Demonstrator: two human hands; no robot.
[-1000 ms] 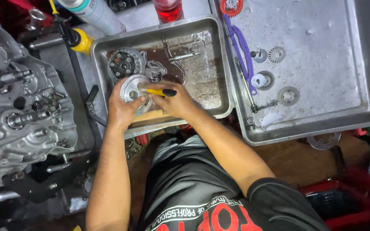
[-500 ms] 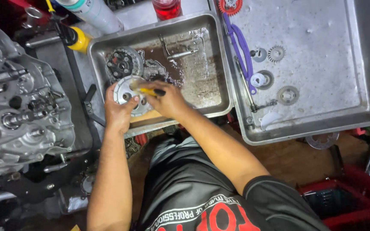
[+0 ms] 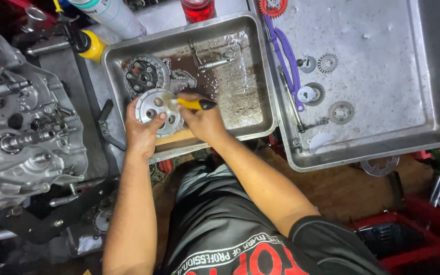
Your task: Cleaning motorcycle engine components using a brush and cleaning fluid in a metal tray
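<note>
My left hand grips a round silver metal hub with several holes, holding it over the near left corner of a small steel tray. My right hand holds a tool with a yellow and black handle, its tip against the hub's face. Behind the hub, inside the tray, lie a dark toothed clutch part and a metal shaft piece in oily liquid.
A silver engine case stands at the left. A larger steel tray at the right holds several small gears, a purple strap and a spring. A red bottle and a white tube stand behind.
Both hands and the hub sit a little further left and up in view; the tool's tip stays on the hub. Nothing was picked up or let go.
</note>
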